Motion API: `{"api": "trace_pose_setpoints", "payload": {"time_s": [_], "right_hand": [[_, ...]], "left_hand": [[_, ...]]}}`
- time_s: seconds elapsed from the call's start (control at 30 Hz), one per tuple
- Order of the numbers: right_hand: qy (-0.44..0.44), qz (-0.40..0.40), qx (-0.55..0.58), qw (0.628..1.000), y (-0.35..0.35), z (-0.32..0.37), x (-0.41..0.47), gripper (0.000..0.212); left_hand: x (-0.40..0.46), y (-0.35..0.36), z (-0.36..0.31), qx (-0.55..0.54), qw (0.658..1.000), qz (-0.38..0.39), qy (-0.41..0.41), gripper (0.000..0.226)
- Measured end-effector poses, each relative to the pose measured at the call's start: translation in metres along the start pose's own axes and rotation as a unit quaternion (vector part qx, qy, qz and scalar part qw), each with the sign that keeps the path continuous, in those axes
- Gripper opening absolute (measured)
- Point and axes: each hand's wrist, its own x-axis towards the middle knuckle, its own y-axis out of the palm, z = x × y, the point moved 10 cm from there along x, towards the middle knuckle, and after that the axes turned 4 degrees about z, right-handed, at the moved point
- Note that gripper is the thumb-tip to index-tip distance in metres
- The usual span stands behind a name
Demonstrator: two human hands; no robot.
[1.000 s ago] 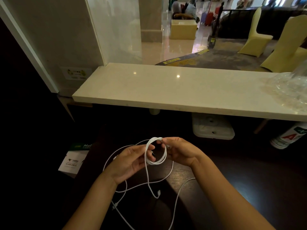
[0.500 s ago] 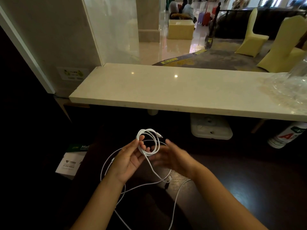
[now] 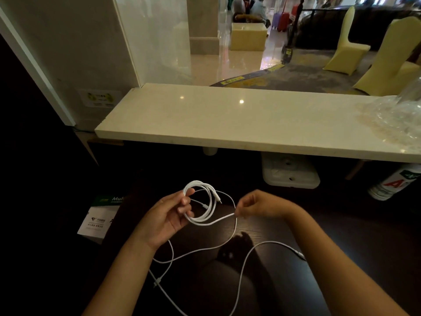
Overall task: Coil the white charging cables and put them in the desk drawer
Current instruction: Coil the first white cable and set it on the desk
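Left hand (image 3: 169, 215): grips the coil (image 3: 200, 202) of white cable.
Right hand (image 3: 257, 205): pinches the loose strand (image 3: 224, 218) beside the coil.
Advice: feed each turn evenly, loops matched.
Slack: trails below both hands on the dark desk (image 3: 355, 242).
Beyond: pale counter (image 3: 227, 119); drawer unseen.

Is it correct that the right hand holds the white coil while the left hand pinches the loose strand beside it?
No, the hands are swapped. In the head view the left hand holds the white coil, and the right hand pinches the loose strand beside it.
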Motion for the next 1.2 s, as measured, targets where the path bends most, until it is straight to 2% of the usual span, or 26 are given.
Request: {"api": "trace_pose_setpoints", "payload": {"time_s": [0.07, 0.13, 0.17, 0.23, 0.3, 0.37, 0.43, 0.47, 0.53, 0.63, 0.7, 0.77, 0.87, 1.0, 1.2], "right_hand": [[0.01, -0.004, -0.064, 0.998, -0.011, 0.005, 0.0, 0.013], [-0.009, -0.045, -0.158, 0.986, -0.023, 0.018, 0.001, 0.012], [-0.02, -0.078, -0.233, 0.969, -0.028, 0.026, 0.001, 0.011], [-0.013, -0.154, -0.389, 0.908, -0.032, 0.04, -0.001, 0.013], [-0.034, -0.225, -0.431, 0.873, -0.03, 0.054, -0.005, 0.016], [-0.076, -0.296, -0.345, 0.887, -0.032, 0.06, -0.011, 0.018], [-0.104, -0.332, -0.164, 0.923, -0.034, 0.057, -0.016, 0.016], [-0.12, -0.333, -0.059, 0.934, -0.034, 0.055, -0.016, 0.014], [-0.156, -0.312, 0.106, 0.931, -0.029, 0.06, -0.015, 0.016], [-0.177, -0.262, 0.237, 0.919, -0.023, 0.07, -0.011, 0.02], [-0.169, -0.216, 0.225, 0.935, -0.014, 0.077, -0.005, 0.012], [-0.162, -0.177, 0.147, 0.96, -0.003, 0.084, 0.0, 0.009], [-0.162, -0.143, 0.06, 0.975, 0.008, 0.086, 0.003, 0.01], [-0.175, -0.098, 0.106, 0.974, 0.017, 0.086, -0.003, 0.006], [-0.162, -0.187, 0.132, 0.96, 0.009, 0.075, -0.011, 0.009]], "left_hand": [[-0.003, 0.001, 0.004, 0.042, 0.999, -0.003, -0.02, 0.022], [-0.004, 0.0, 0.006, 0.079, 0.996, -0.017, -0.032, 0.022], [-0.004, 0.0, 0.008, 0.089, 0.995, -0.023, -0.035, 0.022], [-0.005, -0.002, 0.009, 0.091, 0.994, -0.043, -0.037, 0.021], [-0.006, -0.005, 0.011, 0.07, 0.995, -0.064, -0.032, 0.021], [-0.007, -0.007, 0.012, 0.054, 0.996, -0.072, -0.028, 0.021], [-0.008, -0.006, 0.015, 0.057, 0.995, -0.07, -0.037, 0.021], [-0.009, -0.006, 0.017, 0.06, 0.995, -0.068, -0.042, 0.021], [-0.009, -0.004, 0.018, 0.061, 0.995, -0.059, -0.047, 0.022], [-0.009, 0.001, 0.018, 0.06, 0.996, -0.041, -0.05, 0.024], [-0.01, 0.006, 0.018, 0.072, 0.995, -0.027, -0.057, 0.023], [-0.011, 0.011, 0.018, 0.093, 0.994, -0.014, -0.063, 0.023], [-0.011, 0.014, 0.015, 0.127, 0.989, 0.002, -0.071, 0.025], [-0.009, 0.013, 0.008, 0.162, 0.985, -0.002, -0.066, 0.021], [-0.003, 0.018, 0.009, 0.142, 0.988, -0.024, -0.048, 0.026]]}}
